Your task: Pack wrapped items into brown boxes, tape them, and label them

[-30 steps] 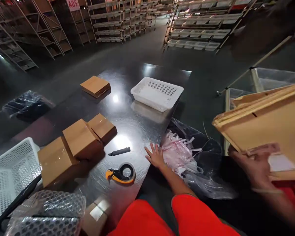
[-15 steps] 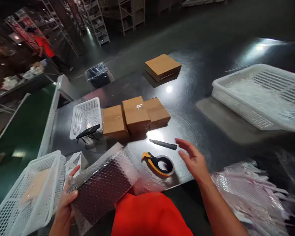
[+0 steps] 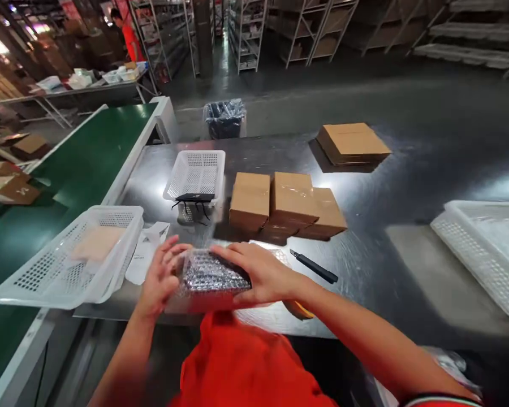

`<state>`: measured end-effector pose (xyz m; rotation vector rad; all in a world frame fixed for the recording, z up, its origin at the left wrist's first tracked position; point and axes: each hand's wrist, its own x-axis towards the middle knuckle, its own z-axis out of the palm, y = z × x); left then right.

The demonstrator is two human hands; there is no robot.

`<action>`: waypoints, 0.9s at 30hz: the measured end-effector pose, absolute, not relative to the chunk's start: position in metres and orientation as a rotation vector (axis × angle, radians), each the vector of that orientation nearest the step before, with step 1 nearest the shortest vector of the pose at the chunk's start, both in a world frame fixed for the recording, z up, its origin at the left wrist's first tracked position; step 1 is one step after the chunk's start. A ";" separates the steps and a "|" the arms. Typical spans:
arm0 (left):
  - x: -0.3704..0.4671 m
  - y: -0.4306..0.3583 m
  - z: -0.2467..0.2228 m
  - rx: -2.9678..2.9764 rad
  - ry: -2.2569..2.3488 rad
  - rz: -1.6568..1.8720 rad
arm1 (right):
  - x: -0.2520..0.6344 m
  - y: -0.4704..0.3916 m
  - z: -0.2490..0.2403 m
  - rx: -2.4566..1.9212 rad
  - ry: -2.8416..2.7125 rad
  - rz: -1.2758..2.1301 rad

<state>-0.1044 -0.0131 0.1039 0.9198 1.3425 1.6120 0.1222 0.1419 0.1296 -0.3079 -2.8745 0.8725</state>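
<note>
The right hand point(image 3: 258, 272) is holding the bubble-wrapped package point(image 3: 214, 276) near the metal table's point(image 3: 322, 325) near edge, thumb and fingers spread wide; the left hand point(image 3: 159, 278) is curling loosely at its left end, contact uncertain. Bubble wrap is covering the visible top; sealing cannot be told. Rightward, a utility knife point(image 3: 314, 267) is lying apart, untouched.

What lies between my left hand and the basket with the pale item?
A white printed piece, perhaps paper, lies between your left hand and that basket in the head view.
</note>
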 end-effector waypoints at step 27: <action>-0.110 -0.082 -0.044 0.537 1.798 1.281 | 0.070 0.092 0.034 -0.321 -3.255 0.361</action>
